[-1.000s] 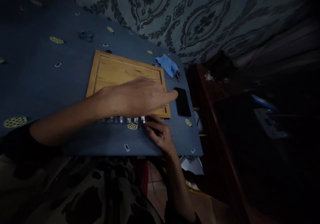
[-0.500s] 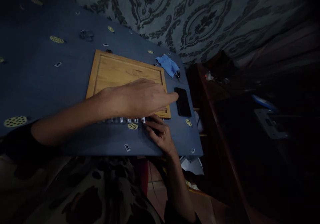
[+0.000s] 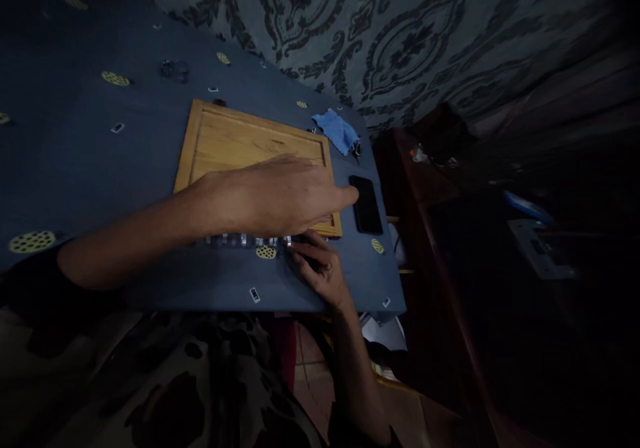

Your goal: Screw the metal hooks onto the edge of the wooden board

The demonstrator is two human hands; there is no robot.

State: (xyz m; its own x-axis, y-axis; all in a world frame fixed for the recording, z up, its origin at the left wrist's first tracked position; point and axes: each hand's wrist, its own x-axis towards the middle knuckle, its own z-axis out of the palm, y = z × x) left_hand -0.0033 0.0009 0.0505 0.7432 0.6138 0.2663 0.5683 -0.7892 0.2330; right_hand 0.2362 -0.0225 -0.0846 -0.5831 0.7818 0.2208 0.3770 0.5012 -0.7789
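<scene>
So the left hand is reaching across the wooden board, holding nothing, fingers loosely stretched and the index tip meeting the left edge of the phone. The phone is lying right of the board, close to the right edge of the table, so I reckon a hard poke risks sliding it off. The right hand is curling at the right end of the row of metal pieces; can't tell if it's pinching one. Compared with half a second ago, basically nothing is changing.
</scene>
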